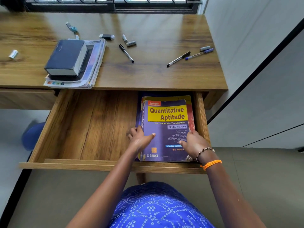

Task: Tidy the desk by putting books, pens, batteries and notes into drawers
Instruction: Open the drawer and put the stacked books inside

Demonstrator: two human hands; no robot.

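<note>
Purple aptitude book (166, 129), lying flat atop others against the right wall of the open drawer (85, 122), left hand (139, 139) and right hand (194, 143) gripping its two side edges, fingers curled, apparently squaring it; stacked books (69, 60), pens, batteries remain on the tabletop (156, 74).

Barred window, pale wall, grey floor.
Dark-framed window (113, 4) along the far edge of the desk (156, 76); pale wall (246, 38) past the right edge, crossed by a slanting black strip (256, 69); grey tiled floor (263, 178) below; blurred blue shape (32, 135) low at left; small teal item (72, 28) towards the far left corner, too small to identify.
</note>
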